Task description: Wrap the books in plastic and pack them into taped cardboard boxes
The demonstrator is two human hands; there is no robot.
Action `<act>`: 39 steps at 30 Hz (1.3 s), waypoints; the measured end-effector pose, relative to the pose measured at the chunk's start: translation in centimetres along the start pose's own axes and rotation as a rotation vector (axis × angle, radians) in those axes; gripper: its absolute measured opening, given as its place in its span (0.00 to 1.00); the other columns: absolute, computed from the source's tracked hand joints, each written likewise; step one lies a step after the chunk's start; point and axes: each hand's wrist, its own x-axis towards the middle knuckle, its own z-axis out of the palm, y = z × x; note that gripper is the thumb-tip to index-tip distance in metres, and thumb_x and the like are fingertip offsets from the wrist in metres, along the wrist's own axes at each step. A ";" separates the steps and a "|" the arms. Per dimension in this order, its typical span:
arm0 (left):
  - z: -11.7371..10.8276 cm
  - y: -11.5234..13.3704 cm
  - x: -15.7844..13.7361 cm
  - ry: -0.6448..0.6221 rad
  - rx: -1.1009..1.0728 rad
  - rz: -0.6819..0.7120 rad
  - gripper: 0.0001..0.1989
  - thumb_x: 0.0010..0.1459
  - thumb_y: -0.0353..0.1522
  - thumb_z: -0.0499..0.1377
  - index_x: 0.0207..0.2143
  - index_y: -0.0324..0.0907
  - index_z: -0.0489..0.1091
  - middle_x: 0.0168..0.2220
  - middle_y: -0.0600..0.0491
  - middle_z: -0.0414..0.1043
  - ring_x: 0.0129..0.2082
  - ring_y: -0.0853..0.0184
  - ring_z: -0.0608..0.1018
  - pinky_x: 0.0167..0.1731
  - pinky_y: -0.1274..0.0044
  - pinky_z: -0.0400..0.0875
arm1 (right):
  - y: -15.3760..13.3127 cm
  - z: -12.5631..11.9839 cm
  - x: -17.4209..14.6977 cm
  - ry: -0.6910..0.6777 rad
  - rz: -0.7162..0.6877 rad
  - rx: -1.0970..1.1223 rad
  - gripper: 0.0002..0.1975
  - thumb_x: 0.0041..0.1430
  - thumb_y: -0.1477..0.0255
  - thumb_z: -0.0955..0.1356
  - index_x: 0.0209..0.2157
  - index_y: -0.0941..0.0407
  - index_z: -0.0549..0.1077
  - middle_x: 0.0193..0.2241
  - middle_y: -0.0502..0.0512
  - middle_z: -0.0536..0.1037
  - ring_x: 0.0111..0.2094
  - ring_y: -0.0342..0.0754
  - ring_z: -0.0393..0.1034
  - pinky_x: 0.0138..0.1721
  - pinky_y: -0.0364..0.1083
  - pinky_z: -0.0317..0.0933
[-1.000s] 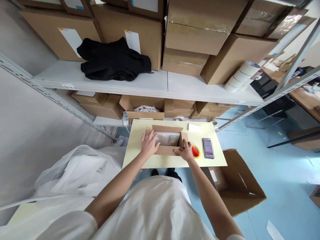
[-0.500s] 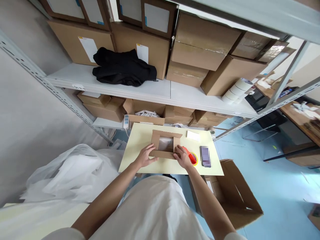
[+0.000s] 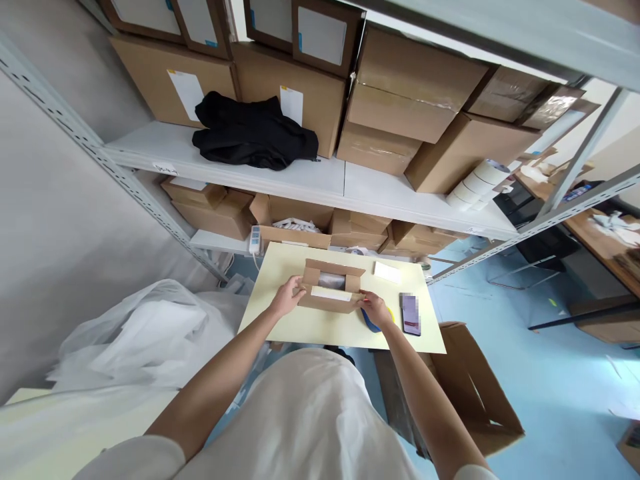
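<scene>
A small cardboard box [image 3: 327, 304] stands on the pale yellow table, its top partly open. The back flap is up, and a white label strip shows along the raised front side. Something greyish and shiny, perhaps plastic wrapping [image 3: 332, 281], lies inside; its kind is unclear. My left hand [image 3: 287, 297] grips the box's left front corner, fingers curled over the edge. At the right front corner, my right hand [image 3: 375, 309] pinches the cardboard. Partly hidden under that hand is a blue and yellow roundish thing [image 3: 370, 323], possibly a tape roll.
A phone [image 3: 411, 315] and a white card-like piece [image 3: 387, 271] lie on the table [image 3: 320, 333]. Shelving [image 3: 300, 183] with cartons and black clothing [image 3: 255, 133] rises behind. An open carton [image 3: 475, 390] stands at right; white plastic sheeting [image 3: 140, 333] is heaped at left.
The box's front side or flap has come up, showing the white label and hiding part of the opening. Both hands have shifted slightly to the front corners. The orange-red patch near my right hand no longer shows.
</scene>
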 end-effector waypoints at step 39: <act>6.4 6.3 -0.4 -0.209 0.723 -0.035 0.41 0.56 0.47 0.56 0.66 0.37 0.50 0.68 0.37 0.44 0.68 0.47 0.47 0.63 0.55 0.36 | 8.4 0.7 -1.9 -0.257 0.336 -0.368 0.20 0.57 0.62 0.66 0.46 0.62 0.67 0.38 0.69 0.75 0.42 0.62 0.71 0.41 0.55 0.64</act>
